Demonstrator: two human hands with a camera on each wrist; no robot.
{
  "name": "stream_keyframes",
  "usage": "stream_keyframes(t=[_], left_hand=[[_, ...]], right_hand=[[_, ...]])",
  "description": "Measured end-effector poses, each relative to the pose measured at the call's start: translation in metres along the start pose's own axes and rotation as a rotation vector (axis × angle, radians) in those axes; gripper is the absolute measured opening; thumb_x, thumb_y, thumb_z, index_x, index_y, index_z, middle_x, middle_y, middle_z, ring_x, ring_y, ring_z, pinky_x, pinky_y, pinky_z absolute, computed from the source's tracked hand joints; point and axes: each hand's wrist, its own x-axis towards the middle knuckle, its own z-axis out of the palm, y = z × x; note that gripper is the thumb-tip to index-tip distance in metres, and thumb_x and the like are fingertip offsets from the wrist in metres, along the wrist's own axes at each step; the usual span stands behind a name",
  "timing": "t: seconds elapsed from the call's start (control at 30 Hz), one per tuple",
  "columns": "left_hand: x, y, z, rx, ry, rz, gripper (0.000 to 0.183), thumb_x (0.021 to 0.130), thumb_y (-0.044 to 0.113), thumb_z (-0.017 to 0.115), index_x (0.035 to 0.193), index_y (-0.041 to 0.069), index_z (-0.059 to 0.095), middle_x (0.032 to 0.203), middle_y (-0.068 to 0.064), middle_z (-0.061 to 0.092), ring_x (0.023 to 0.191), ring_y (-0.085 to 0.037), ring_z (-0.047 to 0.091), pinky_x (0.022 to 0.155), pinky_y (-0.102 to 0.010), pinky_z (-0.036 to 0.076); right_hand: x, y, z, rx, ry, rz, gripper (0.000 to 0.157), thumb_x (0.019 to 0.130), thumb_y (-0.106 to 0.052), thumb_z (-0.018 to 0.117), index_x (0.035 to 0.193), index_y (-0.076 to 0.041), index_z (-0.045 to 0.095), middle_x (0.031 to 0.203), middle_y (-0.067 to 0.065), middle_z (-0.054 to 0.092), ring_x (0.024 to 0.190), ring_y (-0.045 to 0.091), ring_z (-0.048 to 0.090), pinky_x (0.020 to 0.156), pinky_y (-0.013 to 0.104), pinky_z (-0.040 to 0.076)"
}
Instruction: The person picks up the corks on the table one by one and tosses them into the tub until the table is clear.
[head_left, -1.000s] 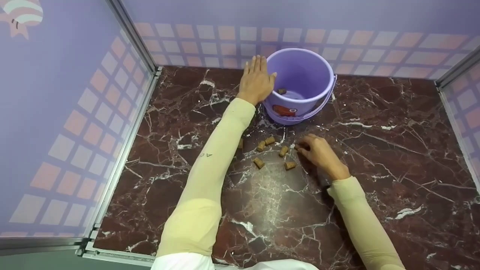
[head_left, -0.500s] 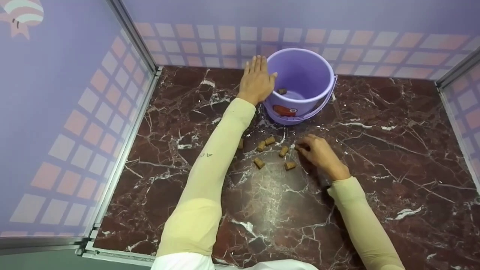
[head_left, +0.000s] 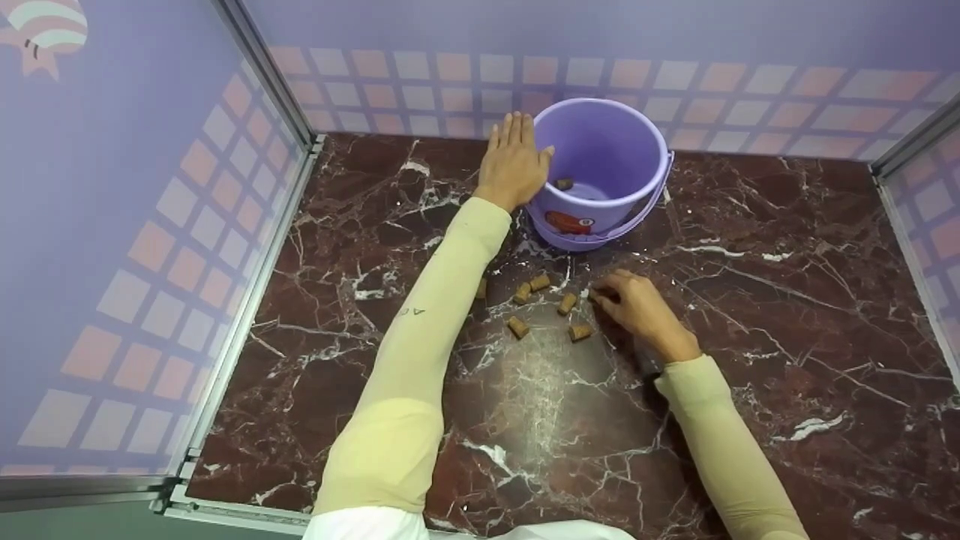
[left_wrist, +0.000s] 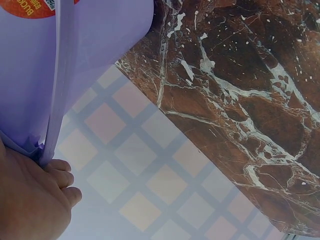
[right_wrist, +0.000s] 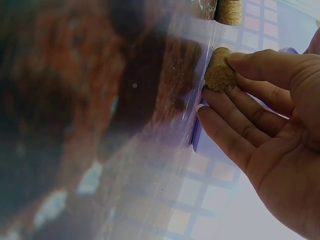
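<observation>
Bucket (head_left: 611,214), purple, upright toward 12 o'clock on the marbled tabletop (head_left: 787,315); directions follow the head view, 12 o'clock pointing away from the person. The left hand (head_left: 514,166) rests against the bucket at 9 o'clock, its fingers straight and directed toward 12. In the left wrist view the bucket's handle (left_wrist: 61,75) runs down to just beside this hand. The right hand (head_left: 637,307) lies between 5 and 6 o'clock from the bucket and pinches one cork (head_left: 593,295) between thumb and fingers; whether this cork touches the tabletop cannot be told. From the pinched cork, a second cork (head_left: 567,303) lies near, between 8 and 9 o'clock, and a third cork (head_left: 580,331) between 6 and 7. Farther out, two corks lie close together, the upper cork (head_left: 540,282) and the lower cork (head_left: 523,292), between 9 and 10 o'clock; another cork (head_left: 517,326) lies at 8. An outer cork (head_left: 481,288) at 9 is partly hidden by the pale yellow sleeve (head_left: 420,337). Inside the bucket, an inner cork (head_left: 563,183) shows between 7 and 8 o'clock.
</observation>
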Motion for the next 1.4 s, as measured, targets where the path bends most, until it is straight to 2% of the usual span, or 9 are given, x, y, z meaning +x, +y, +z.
stream_keyframes(t=[0.23,0.47,0.7,1.0,1.2,1.4], left_hand=[[0.001,0.001,-0.001,0.012,-0.006,0.000,0.072,0.115,0.043,0.024,0.169,-0.002,0.008,0.176,-0.017,0.006,0.163,-0.029,0.001,0.128,-0.038,-0.011],[0.000,0.001,0.000,0.022,-0.002,0.004,0.073,0.115,0.045,0.023,0.168,-0.003,0.008,0.176,-0.019,0.006,0.163,-0.030,0.002,0.130,-0.041,-0.007],[-0.001,0.000,0.000,0.014,-0.002,0.003,0.073,0.115,0.045,0.023,0.169,-0.002,0.008,0.176,-0.018,0.006,0.163,-0.029,0.000,0.128,-0.039,-0.011],[0.000,0.000,0.000,-0.007,-0.004,-0.001,0.073,0.115,0.044,0.024,0.169,-0.002,0.007,0.176,-0.018,0.006,0.163,-0.030,0.001,0.129,-0.039,-0.010],[0.000,-0.001,0.001,-0.015,0.005,-0.001,0.072,0.115,0.044,0.025,0.169,-0.002,0.009,0.176,-0.018,0.007,0.163,-0.030,0.002,0.129,-0.038,-0.011],[0.001,0.000,0.000,-0.001,-0.009,-0.006,0.073,0.115,0.045,0.022,0.169,-0.001,0.006,0.176,-0.018,0.005,0.163,-0.029,0.000,0.129,-0.039,-0.010]], right_hand=[[0.000,0.000,-0.001,0.013,-0.006,0.022,0.016,0.093,-0.001,0.079,0.107,0.006,0.077,0.099,0.020,0.073,0.091,0.040,0.071,0.088,0.055,0.060],[-0.001,0.000,0.000,0.014,-0.003,0.025,0.016,0.092,-0.001,0.080,0.107,0.005,0.077,0.099,0.019,0.073,0.092,0.039,0.071,0.088,0.054,0.060],[-0.001,0.000,0.000,0.015,0.006,0.012,0.016,0.093,-0.001,0.079,0.108,0.005,0.077,0.101,0.018,0.074,0.094,0.039,0.071,0.090,0.054,0.059],[-0.001,-0.004,-0.006,0.044,0.062,-0.001,0.011,0.093,0.001,0.079,0.104,0.004,0.078,0.099,0.016,0.073,0.090,0.035,0.073,0.082,0.050,0.063],[-0.001,-0.007,-0.011,0.079,0.051,0.026,0.016,0.093,0.002,0.079,0.109,0.004,0.078,0.104,0.015,0.073,0.094,0.034,0.074,0.083,0.046,0.064],[0.000,-0.011,-0.019,0.093,0.062,0.015,0.020,0.093,0.003,0.078,0.112,0.004,0.077,0.108,0.016,0.073,0.098,0.036,0.073,0.088,0.049,0.063]])
